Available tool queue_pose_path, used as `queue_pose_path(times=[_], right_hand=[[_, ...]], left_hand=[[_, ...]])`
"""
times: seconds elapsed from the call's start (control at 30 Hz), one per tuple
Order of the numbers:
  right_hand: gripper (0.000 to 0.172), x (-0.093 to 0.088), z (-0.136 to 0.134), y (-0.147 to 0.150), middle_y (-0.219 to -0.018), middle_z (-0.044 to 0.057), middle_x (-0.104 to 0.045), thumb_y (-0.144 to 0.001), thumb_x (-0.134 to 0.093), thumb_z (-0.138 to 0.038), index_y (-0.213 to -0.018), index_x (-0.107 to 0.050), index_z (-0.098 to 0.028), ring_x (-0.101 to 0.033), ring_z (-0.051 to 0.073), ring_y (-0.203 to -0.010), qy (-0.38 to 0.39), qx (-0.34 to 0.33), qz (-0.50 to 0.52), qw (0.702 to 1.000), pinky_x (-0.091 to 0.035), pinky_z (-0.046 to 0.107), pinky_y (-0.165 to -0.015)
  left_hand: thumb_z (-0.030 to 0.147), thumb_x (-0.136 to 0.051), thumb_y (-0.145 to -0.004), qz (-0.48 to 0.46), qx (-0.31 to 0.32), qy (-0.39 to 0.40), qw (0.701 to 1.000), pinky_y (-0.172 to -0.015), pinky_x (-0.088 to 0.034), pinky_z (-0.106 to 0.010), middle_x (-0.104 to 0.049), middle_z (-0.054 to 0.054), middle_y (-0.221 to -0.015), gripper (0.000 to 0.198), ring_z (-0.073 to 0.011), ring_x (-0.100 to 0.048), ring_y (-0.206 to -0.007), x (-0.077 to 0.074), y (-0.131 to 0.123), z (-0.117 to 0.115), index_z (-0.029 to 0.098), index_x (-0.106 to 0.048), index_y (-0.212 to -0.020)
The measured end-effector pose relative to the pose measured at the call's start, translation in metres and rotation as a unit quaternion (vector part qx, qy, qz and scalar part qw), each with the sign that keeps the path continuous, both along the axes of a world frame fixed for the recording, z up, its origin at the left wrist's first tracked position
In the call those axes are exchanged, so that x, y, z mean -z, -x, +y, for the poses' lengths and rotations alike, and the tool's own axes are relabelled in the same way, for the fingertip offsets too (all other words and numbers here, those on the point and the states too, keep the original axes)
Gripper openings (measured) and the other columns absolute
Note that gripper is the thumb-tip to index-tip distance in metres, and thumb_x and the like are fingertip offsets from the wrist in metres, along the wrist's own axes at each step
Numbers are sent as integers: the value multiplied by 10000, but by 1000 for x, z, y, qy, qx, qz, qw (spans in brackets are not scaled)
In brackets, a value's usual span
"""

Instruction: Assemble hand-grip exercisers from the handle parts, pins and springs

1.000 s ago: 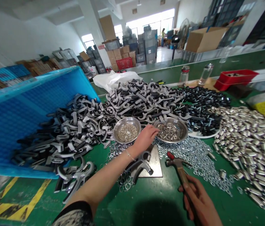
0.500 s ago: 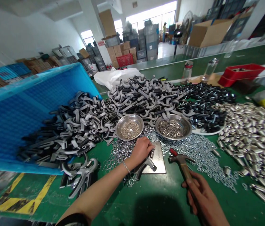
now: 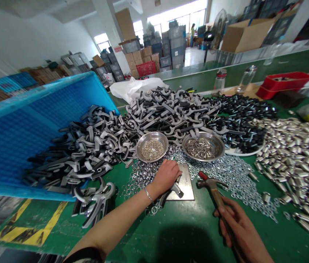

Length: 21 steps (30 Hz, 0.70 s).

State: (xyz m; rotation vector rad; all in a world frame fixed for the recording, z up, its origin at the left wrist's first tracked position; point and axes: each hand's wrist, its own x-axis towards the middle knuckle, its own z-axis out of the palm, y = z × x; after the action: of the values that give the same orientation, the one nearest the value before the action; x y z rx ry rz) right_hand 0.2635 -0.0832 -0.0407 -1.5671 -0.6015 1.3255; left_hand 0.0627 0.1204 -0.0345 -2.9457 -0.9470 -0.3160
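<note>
No readable text, labels or numbers anywhere.

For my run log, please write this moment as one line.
left hand: holding grey handle part on steel plate | right hand: gripping hammer, head right of plate

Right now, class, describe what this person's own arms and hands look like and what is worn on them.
Both hands are ungloved. The left hand has a thin silver-coloured metal bracelet at the wrist, a bare forearm, and a dark fabric sleeve edge near the elbow. The right hand shows no ring; its wrist is out of frame.
</note>
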Motion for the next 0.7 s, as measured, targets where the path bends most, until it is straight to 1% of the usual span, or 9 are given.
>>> queue_pose_path(times=[0.13,0.17,0.23,0.27,0.3,0.37,0.47,0.57,0.7], right_hand=[[596,-7,5,-4,-836,7,-648,-828,-636,-613,-1266,-472,-243,-506,110,-427,-12,-21,-21,999,-393,221,-311],[604,-10,7,-5,-832,6,-649,-826,-633,-618,-1272,-474,-242,-504,111,-427,-12,-31,-29,999,-396,223,-311],[617,-14,14,-8,-827,3,-654,-834,-611,-623,-1303,-468,-248,-498,112,-421,-16,-57,-57,997,-400,226,-307],[615,-15,18,-9,-830,3,-659,-845,-594,-620,-1322,-465,-253,-499,113,-422,-23,-71,-78,994,-401,227,-307],[602,-16,24,-11,-840,6,-665,-862,-574,-610,-1337,-464,-258,-511,118,-431,-33,-85,-102,991,-405,228,-313],[548,-18,37,-14,-871,18,-681,-900,-536,-572,-1349,-477,-264,-543,129,-465,-59,-113,-157,979,-421,231,-339],[491,-18,56,-18,-899,39,-714,-928,-512,-516,-1342,-514,-253,-578,147,-487,-90,-146,-232,958,-461,256,-402],[481,-19,68,-20,-958,72,-745,-948,-485,-476,-1365,-524,-240,-649,185,-555,-98,-182,-287,935,-525,302,-511],[453,-29,69,-18,-1164,103,-730,-974,-446,-422,-1377,-536,-233,-723,273,-922,-132,-220,-369,893,-568,408,-818]], left_hand=[[338,-527,-969,5,9,37,999,-894,-396,-411,-611,-101,-979,217,-257,-550,-981,-3,-1,-2,148,-631,-948],[411,-588,-931,-11,-5,53,999,-926,-389,-427,-606,-113,-1044,277,-273,-541,-1029,-4,-1,-4,147,-627,-1006],[590,-722,-772,-61,-59,98,992,-982,-371,-461,-556,-141,-1205,614,-315,-498,-1137,-5,2,-9,142,-580,-1167],[634,-768,-689,-82,-89,127,985,-994,-369,-471,-531,-146,-1248,754,-329,-480,-1162,-5,3,-11,143,-554,-1218],[627,-799,-646,-95,-115,157,976,-991,-376,-470,-528,-137,-1243,794,-328,-479,-1158,-4,5,-13,147,-548,-1227],[496,-816,-681,-106,-143,210,961,-961,-405,-431,-559,-97,-1140,613,-292,-504,-1095,-2,8,-16,156,-592,-1140],[320,-782,-735,-137,-147,242,949,-933,-429,-376,-572,-63,-1026,348,-249,-518,-1032,0,8,-18,155,-636,-1004],[296,-791,-724,-164,-137,248,945,-924,-439,-362,-577,-58,-1005,319,-244,-524,-1024,-1,7,-18,154,-649,-972],[317,-810,-709,-169,-131,256,943,-896,-445,-357,-586,-51,-988,336,-243,-533,-1010,-1,8,-15,162,-650,-961]])
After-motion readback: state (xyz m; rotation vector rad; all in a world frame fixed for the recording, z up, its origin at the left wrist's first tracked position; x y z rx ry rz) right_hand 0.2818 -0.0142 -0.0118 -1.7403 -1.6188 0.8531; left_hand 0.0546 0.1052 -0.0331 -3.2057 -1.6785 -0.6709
